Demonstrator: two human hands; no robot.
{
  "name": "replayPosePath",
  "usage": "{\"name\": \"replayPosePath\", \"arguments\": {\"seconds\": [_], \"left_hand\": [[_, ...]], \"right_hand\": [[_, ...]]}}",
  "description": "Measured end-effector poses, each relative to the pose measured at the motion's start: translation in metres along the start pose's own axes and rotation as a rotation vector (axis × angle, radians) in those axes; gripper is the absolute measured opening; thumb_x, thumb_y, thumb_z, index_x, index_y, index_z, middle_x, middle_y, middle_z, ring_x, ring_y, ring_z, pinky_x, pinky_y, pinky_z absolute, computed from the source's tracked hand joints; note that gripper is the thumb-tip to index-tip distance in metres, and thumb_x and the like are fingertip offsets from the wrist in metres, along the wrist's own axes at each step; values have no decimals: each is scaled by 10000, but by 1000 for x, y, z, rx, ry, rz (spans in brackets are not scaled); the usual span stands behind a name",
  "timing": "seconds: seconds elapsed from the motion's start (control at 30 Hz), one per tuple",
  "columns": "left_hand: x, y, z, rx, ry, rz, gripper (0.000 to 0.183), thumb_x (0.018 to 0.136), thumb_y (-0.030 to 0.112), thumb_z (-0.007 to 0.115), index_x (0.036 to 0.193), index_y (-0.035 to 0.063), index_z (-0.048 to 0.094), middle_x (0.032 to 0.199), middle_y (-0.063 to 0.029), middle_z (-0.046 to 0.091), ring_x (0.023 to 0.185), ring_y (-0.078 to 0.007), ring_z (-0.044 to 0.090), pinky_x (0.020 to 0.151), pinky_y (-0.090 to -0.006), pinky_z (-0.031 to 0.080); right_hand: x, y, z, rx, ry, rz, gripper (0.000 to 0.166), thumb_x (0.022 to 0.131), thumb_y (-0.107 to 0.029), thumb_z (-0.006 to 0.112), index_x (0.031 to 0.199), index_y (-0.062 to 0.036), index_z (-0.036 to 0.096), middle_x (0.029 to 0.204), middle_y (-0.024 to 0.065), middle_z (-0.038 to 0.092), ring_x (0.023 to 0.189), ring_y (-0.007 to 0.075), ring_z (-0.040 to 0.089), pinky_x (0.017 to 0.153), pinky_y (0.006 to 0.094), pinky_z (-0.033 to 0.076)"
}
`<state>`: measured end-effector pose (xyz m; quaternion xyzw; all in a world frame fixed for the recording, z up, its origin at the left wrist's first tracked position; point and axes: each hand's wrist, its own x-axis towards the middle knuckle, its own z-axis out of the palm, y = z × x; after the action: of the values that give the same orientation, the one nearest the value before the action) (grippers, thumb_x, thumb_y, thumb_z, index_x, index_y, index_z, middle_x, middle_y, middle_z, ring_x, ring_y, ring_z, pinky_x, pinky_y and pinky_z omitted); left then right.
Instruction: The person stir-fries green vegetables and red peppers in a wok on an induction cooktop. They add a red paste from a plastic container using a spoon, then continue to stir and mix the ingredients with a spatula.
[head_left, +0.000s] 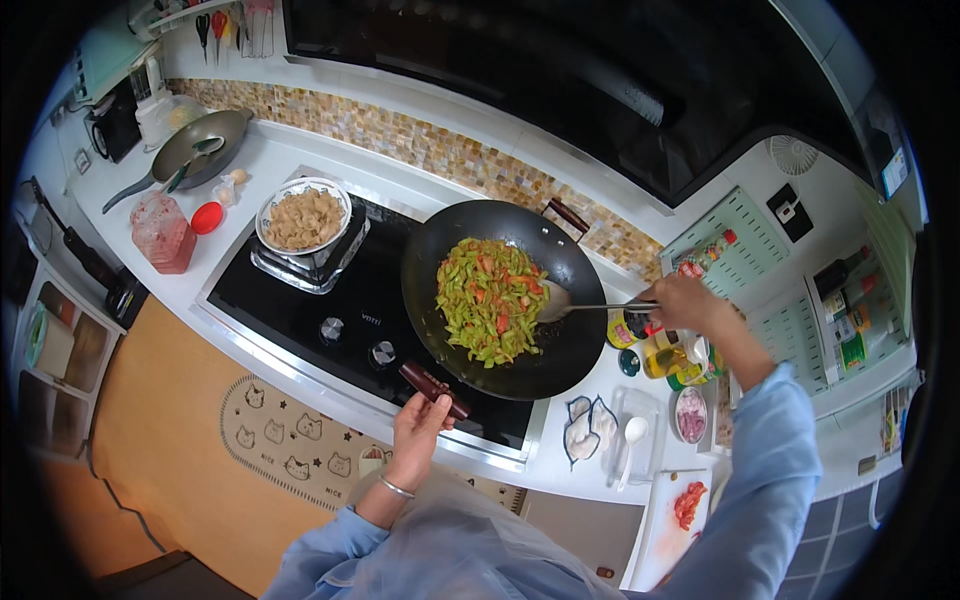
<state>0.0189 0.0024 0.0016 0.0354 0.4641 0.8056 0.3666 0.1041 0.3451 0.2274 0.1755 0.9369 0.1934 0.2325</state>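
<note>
A large black wok sits on the right side of the black glass gas hob. Chopped green vegetables mixed with red pieces are heaped in its middle. My left hand grips the near wooden handle of the wok. In my right hand is the handle end of a metal spatula, held over the wok's right rim. The spatula's blade touches the right edge of the vegetables, and its tip is partly hidden under them.
On the left burner stands a patterned bowl of cooked light-brown pieces. A grey frying pan and a jar of pinkish-red contents are further left. Right of the wok are an oil bottle, a white spoon and a cutting board with chopped red pieces.
</note>
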Motion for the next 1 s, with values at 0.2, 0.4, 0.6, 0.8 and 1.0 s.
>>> {"name": "replayPosePath", "arguments": {"seconds": [0.2,0.4,0.6,0.8,1.0], "left_hand": [[0,2,0,31,36,9,209,901,201,591,1038,44,597,819,23,587,693,-54,515,645,-201,440],[-1,-2,-1,26,39,41,210,904,210,585,1039,49,596,811,35,583,683,-48,502,638,-196,431],[-5,3,3,65,27,34,240,924,188,551,1097,26,585,860,6,606,702,-59,503,653,-199,436],[-6,0,1,59,38,26,250,922,197,555,1105,30,585,860,7,607,700,-56,504,658,-198,441],[-4,0,-2,72,47,44,252,924,195,552,1104,22,583,852,5,604,692,-52,489,650,-191,427]], "right_hand": [[4,-26,13,-48,304,-104,333,785,-211,656,1117,-183,642,728,78,609,673,263,610,601,376,487],[-5,16,-28,-155,237,-160,318,790,-210,625,1107,-186,635,832,61,634,743,234,631,639,348,493],[67,42,-11,-286,220,-1,239,773,-170,620,1008,-171,662,846,82,641,878,253,624,767,394,475],[112,4,25,17,511,-157,265,779,-96,590,1017,-169,681,835,64,605,876,194,573,826,371,358],[57,12,-15,-177,846,-353,365,711,-10,577,1034,-142,686,744,39,527,786,172,521,780,340,339]]}}
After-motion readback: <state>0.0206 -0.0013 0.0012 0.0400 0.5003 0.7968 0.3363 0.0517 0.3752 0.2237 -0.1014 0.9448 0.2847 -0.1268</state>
